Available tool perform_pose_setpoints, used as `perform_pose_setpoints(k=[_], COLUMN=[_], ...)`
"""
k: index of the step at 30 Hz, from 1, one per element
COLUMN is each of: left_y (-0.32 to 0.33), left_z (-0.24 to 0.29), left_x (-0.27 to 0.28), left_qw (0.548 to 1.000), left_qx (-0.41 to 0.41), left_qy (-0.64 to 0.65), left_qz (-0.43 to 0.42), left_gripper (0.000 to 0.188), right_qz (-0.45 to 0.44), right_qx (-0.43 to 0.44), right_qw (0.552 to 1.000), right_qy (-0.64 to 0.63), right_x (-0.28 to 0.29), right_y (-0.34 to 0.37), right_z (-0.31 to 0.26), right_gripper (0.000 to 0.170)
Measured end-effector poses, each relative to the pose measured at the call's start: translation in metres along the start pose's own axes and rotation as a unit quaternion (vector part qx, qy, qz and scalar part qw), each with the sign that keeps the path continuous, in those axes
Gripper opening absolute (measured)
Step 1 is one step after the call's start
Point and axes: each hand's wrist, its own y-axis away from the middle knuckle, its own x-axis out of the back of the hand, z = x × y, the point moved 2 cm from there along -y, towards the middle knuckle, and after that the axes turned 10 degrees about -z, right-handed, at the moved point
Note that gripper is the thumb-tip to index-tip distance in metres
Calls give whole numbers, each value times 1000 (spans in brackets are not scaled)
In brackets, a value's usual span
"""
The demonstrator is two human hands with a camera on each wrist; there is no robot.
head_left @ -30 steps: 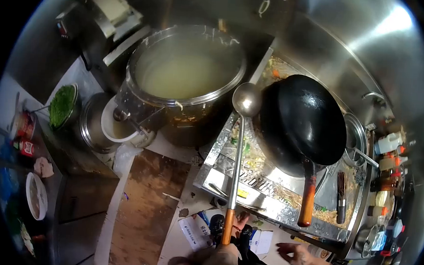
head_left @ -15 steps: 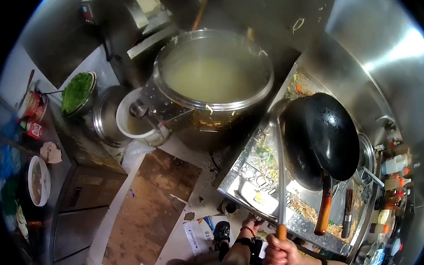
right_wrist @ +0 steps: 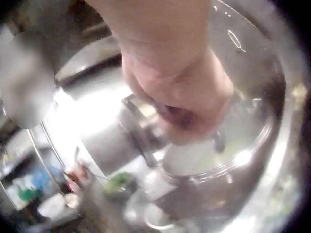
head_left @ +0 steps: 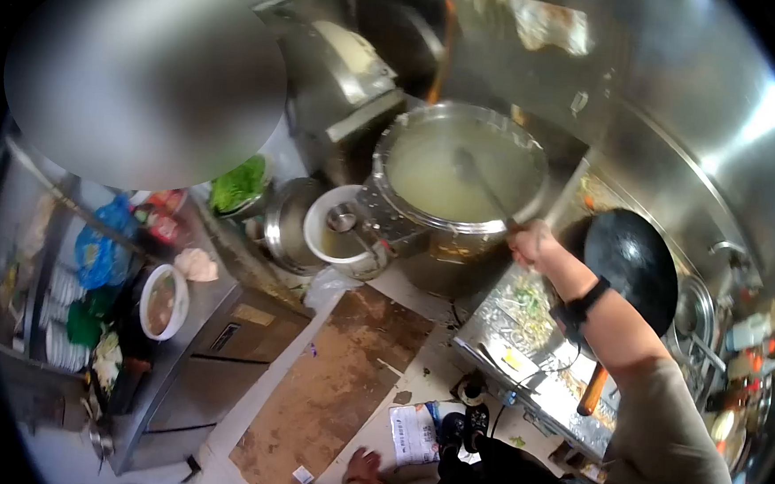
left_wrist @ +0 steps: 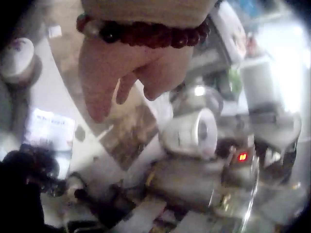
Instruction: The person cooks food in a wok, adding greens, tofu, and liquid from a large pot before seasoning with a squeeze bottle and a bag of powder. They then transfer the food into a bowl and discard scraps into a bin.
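Observation:
My right hand [head_left: 534, 242] grips the handle of a long metal ladle [head_left: 490, 191], arm stretched forward to the large steel pot [head_left: 451, 223]. The ladle's bowl overlaps the pale, cloudy liquid [head_left: 427, 178] in the pot. In the right wrist view the same hand [right_wrist: 182, 102] has curled fingers over the pot, covering most of the handle. My left hand [head_left: 362, 465] hangs low by my body, above the floor. Seen from the left wrist, this hand [left_wrist: 136, 73] points its fingers downward, loose and holding nothing, a beaded bracelet [left_wrist: 160, 35] at the wrist.
A black wok [head_left: 630, 266] sits on the messy stove [head_left: 525, 308], right of the pot. Left of the pot stand a white container [head_left: 338, 252] with a small ladle and a bowl of greens [head_left: 238, 184]. A brown board [head_left: 334, 385] lies on the floor.
My right hand, first free, took the ladle's handle and moved the ladle from beside the wok to the pot. The left hand left the stove's front edge. The head view swung left.

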Motion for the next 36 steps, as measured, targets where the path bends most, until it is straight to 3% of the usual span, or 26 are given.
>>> perform_pose_setpoints(k=[2, 4, 5, 7, 9, 11, 12, 13, 14, 15, 16, 17, 18, 19, 20, 21, 22, 23, 24, 26, 28, 29, 32, 35, 36], left_y=[53, 115, 141, 197, 243, 261, 257, 245, 236, 222, 214, 201, 180, 169, 165, 145, 169, 139, 112, 117, 143, 122, 118, 78, 132], left_z=[17, 19, 9, -16, -51, -83, -107, -129, -140, -153, -156, -157, -161, -152, -135, -128, -77, -82, -86, -35, 38, 43, 74, 60, 100], left_x=[51, 91, 105, 115, 101, 88, 94, 104, 107, 110, 104, 89, 104, 98, 84, 91, 62, 89, 114, 112, 95, 126, 164, 246, 199], left_qw=[993, 972, 958, 927, 906, 930, 950, 966, 953, 967, 975, 944, 965, 981, 953, 967, 983, 978, 890, 965, 983, 981, 966, 958, 955], left_qx=[-36, -53, -58, -63, -70, -106, -100, -93, -106, -101, -95, -66, -242, -138, -44, -32, -87, -145, -118, -104, -89, -115, -159, -175, -169], left_qy=[16, 52, 79, 138, 182, 118, 69, 16, -190, -127, -64, 268, -57, 100, 268, 217, -121, 137, 385, 238, 74, 123, 125, 227, 147], left_qz=[109, 224, 268, 343, 375, 331, 288, 240, 210, 198, 188, 183, 83, 92, 131, 130, 103, -61, -212, -36, 143, 101, 163, 29, 192], left_gripper=[44, 40, 38, 34, 30, 30, 30, 29, 30, 32, 34, 36, 38, 39, 40, 31, 28, 26, 23, 22, 24, 27, 29, 29, 30], right_qz=[11, -2, -25, -137, -262, -315, -239, -261, -241, -216, -151, -197, -239, -194, -235, -275, -271, -268, -244, -234, -249, -274, -328, -357, -373], right_qx=[-48, -22, 1, 30, -12, -49, -51, -78, -52, -55, -23, -5, -44, -24, -14, -3, -7, -9, -20, 11, 31, 36, 14, -13, -22], right_qw=[969, 970, 982, 984, 876, 787, 780, 761, 778, 773, 812, 818, 790, 802, 784, 765, 761, 756, 763, 793, 801, 798, 778, 748, 741], right_qy=[242, 241, 187, -105, -404, -528, -576, -589, -578, -595, -564, -540, -562, -565, -574, -582, -590, -597, -598, -562, -544, -536, -535, -559, -558], right_x=[-3, -5, -8, -9, -11, -6, -4, 7, 4, 11, 12, 16, 23, 25, 30, 33, 34, 31, 28, 12, -17, -32, -97, -146, -169], right_y=[-54, -86, -100, -122, -132, -128, -118, -118, -85, -82, -47, -24, -8, 16, 27, 37, 55, 74, 88, 123, 160, 174, 227, 231, 232], right_z=[-9, -5, -3, 5, 13, 23, 23, 30, 19, 27, 16, 11, 6, -1, -5, -11, -24, -39, -52, -84, -116, -132, -180, -199, -206], right_gripper=[16, 16, 16, 17, 19, 22, 23, 25, 25, 23, 23, 16, 7, 10, 10, 11, 14, 18, 20, 23, 26, 27, 31, 35, 36])
